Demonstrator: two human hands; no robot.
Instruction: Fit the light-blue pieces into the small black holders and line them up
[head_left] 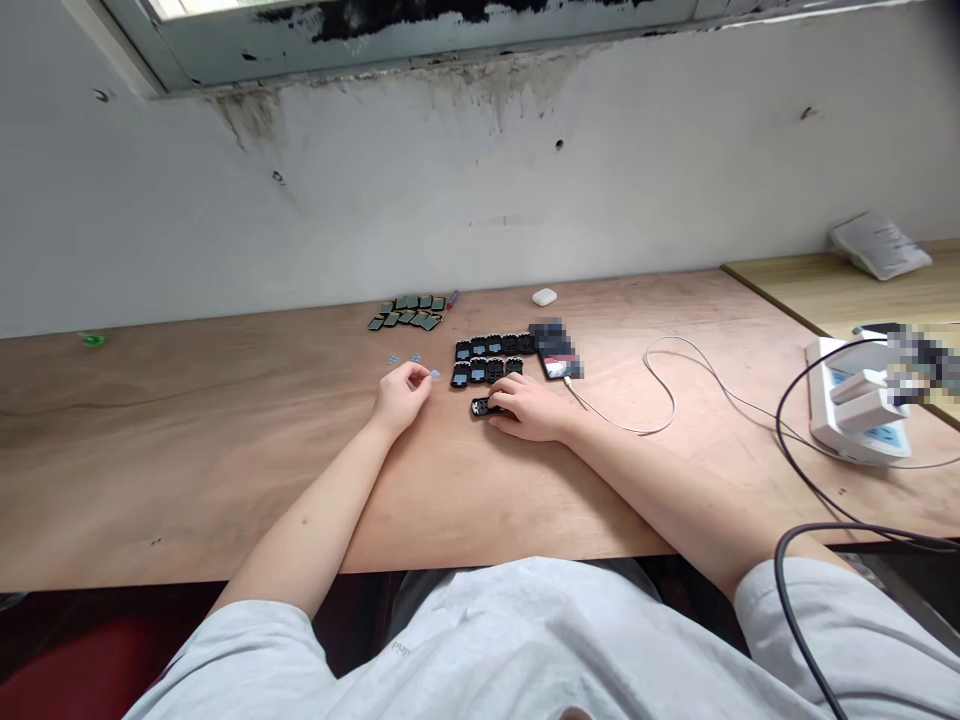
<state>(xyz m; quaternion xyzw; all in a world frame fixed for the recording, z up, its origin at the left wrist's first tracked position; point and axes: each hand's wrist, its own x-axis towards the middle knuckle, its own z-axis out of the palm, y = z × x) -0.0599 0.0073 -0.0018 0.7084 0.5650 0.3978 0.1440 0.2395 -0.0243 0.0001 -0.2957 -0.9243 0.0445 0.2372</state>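
My left hand (405,395) rests on the table with thumb and fingers pinched together. Whether anything sits in the pinch is too small to tell. Right by its fingertips is a small pale-blue piece (435,374), and a few similar blue bits (394,360) lie just behind the hand. My right hand (529,408) is closed on a small black plastic casing (480,407), whose left end sticks out from under the fingers. Beyond it, two rows of similar black casings (460,376) lie on the table, some with pale-blue pieces in them.
Several green circuit boards (407,317) lie near the wall beside a purple tool (453,299). A phone (556,352) has a white cable (637,431) plugged in. A white earbud case (544,297) lies behind. At right are a power strip (862,420) and a black cable (795,460).
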